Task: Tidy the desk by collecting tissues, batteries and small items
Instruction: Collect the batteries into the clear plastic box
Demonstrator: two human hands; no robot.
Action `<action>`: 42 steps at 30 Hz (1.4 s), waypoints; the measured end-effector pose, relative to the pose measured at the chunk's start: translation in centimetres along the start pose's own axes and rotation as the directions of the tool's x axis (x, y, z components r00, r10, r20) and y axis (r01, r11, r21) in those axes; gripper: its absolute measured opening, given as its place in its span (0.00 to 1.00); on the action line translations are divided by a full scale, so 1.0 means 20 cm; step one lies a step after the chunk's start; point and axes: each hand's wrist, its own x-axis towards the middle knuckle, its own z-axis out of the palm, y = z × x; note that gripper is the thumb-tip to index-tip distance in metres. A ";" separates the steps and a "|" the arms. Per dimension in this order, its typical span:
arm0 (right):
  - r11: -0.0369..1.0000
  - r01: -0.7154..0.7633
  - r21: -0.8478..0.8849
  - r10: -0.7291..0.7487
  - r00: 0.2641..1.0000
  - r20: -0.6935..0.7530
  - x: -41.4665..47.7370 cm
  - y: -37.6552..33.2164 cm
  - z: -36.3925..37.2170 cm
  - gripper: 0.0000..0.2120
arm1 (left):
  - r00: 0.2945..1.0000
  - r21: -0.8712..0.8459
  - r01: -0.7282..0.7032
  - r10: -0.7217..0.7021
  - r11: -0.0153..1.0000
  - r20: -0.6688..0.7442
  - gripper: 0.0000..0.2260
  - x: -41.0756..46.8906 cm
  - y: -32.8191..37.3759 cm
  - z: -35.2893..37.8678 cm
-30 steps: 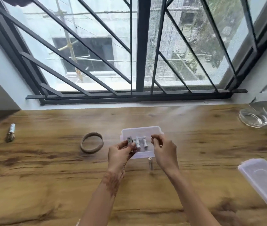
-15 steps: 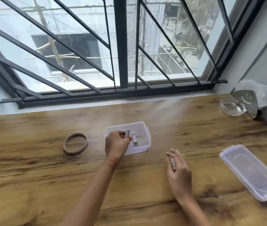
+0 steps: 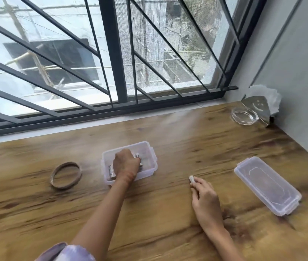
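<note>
Head view: our left hand (image 3: 126, 165) reaches into the box (image 3: 150, 171) at centre frame, fingers curled among batteries (image 3: 111, 171); grip unclear. Right hand (image 3: 205, 197), lower right, pinches one battery (image 3: 191, 179) on the desk (image 3: 168, 213). Lid (image 3: 267, 184) far right.

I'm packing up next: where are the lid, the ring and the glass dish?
Lid (image 3: 267, 185), head view, flat top.
Ring (image 3: 55, 182), head view, near rim.
Glass dish (image 3: 244, 116), head view, centre.

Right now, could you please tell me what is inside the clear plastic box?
Batteries: one lies at the near-left of the clear plastic box; more show beyond the left hand, which reaches in and covers the rest.
</note>
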 end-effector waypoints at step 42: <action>0.920 0.362 0.150 -0.383 0.912 0.149 0.32 -0.87 0.37 0.08 | 0.869 -0.427 0.146 -0.322 0.892 -0.376 0.07 -0.62 -0.55 -0.41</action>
